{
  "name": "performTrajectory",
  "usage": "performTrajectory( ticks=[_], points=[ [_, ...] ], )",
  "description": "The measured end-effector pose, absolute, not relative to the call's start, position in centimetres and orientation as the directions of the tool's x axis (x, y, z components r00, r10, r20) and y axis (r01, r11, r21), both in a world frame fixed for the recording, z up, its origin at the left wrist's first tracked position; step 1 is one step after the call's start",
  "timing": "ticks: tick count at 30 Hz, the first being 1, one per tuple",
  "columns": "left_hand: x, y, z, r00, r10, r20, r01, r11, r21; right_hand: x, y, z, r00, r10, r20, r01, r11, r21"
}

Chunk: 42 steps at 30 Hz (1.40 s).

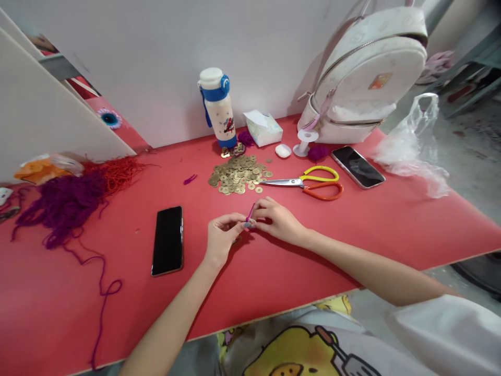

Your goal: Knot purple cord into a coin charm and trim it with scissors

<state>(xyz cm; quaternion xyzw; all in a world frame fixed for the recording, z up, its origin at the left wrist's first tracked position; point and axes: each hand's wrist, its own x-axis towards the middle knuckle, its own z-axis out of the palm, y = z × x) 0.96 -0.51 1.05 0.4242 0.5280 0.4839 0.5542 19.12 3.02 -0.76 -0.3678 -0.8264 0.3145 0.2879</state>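
Observation:
My left hand (221, 236) and my right hand (277, 219) meet over the red table (352, 230), fingers pinched together. Between the fingertips sticks up a short piece of purple string (249, 213); a small item under it is too small to name. Just beyond my hands lies a pile of brass coins (238, 176) with holes in them. Scissors (309, 183) with a yellow and an orange handle lie to the right of the coins, blades pointing left.
A black phone (168, 239) lies left of my hands, another phone (358, 166) at the right. Purple yarn (62, 203) and red-orange yarn (117, 172) spread at left. A bottle (217, 107), tissue pack (263, 128), empty spool (305, 142), white backpack (364, 78) and plastic bag (415, 151) stand behind.

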Motion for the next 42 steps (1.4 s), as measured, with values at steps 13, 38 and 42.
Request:
performTrajectory(
  ticks=[13, 38, 42],
  points=[
    [1.3, -0.5, 1.0, -0.051, 0.998, -0.048, 0.219, 0.058, 0.974, 19.5, 2.8, 1.2, -0.479, 0.873, 0.090, -0.075, 0.062, -0.995],
    [0.4, -0.2, 0.6, -0.073, 0.995, -0.067, 0.107, 0.074, 0.991, 19.2, 2.6, 0.0, -0.361, 0.878, 0.313, 0.295, 0.426, -0.855],
    [0.3, -0.1, 0.7, -0.042, 0.995, 0.096, 0.145, -0.089, 0.985, 18.6, 2.0, -0.5, -0.468, 0.847, 0.253, 0.321, 0.429, -0.844]
  ],
)
